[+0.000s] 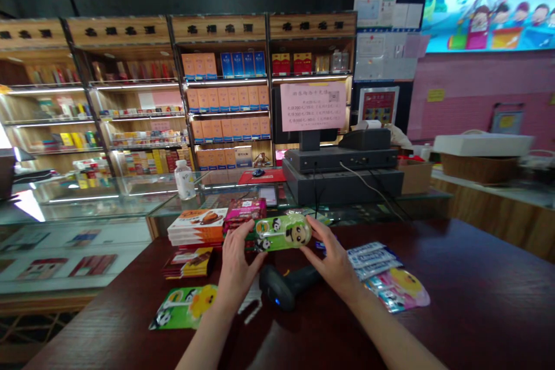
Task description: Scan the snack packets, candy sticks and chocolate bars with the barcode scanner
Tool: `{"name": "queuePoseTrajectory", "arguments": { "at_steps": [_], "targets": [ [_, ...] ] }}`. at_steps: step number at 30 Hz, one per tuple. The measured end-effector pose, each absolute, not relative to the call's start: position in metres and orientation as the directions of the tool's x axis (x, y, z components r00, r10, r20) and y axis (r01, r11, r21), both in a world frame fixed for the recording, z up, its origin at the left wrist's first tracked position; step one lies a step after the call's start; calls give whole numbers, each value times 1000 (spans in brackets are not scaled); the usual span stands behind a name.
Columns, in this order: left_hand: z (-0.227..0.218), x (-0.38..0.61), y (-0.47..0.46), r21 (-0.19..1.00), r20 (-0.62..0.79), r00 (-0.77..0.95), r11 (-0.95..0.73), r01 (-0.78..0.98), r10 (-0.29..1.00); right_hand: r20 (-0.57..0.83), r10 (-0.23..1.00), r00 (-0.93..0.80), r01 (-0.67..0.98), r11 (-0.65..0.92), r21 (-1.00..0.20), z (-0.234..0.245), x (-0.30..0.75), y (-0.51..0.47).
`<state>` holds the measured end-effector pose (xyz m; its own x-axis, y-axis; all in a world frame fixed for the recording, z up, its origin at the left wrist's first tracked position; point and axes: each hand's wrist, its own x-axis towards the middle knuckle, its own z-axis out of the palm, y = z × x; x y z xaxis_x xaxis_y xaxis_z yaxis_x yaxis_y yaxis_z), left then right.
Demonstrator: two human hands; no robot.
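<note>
**Head View Status Report**

I hold the green plastic panda-print packet level between the left hand and the right hand, with fingers on both ends. A black handheld barcode scanner lies just below it on the dark red wooden counter. A green panda-print card lies left of the left hand. Blue-and-pink foil packets lie beside the right hand. A stack of orange-and-white boxes sits just beyond the left hand.

Green packet — partly hidden by fingers
</note>
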<state>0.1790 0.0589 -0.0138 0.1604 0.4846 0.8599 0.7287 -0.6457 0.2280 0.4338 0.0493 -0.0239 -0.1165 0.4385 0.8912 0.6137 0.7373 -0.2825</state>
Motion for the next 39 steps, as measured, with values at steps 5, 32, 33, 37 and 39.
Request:
{"name": "queuePoseTrajectory", "arguments": {
  "at_steps": [5,32,33,37,39],
  "targets": [
    [-12,179,57,256,849,153,-647,718,506,880,453,-142,604,744,-285,-21,434,47],
    [-10,182,52,421,812,59,-654,628,580,506,855,117,351,441,-826,-11,425,41],
    [-10,182,51,417,807,65,-645,640,586,488,863,127,331,427,-842,-11,425,41],
    [-7,181,49,405,778,68,-581,706,625,457,884,98,286,415,-864,-8,423,40],
    [-6,180,48,406,770,48,-546,733,637,455,887,75,276,420,-865,-7,422,39]
  ]
}}
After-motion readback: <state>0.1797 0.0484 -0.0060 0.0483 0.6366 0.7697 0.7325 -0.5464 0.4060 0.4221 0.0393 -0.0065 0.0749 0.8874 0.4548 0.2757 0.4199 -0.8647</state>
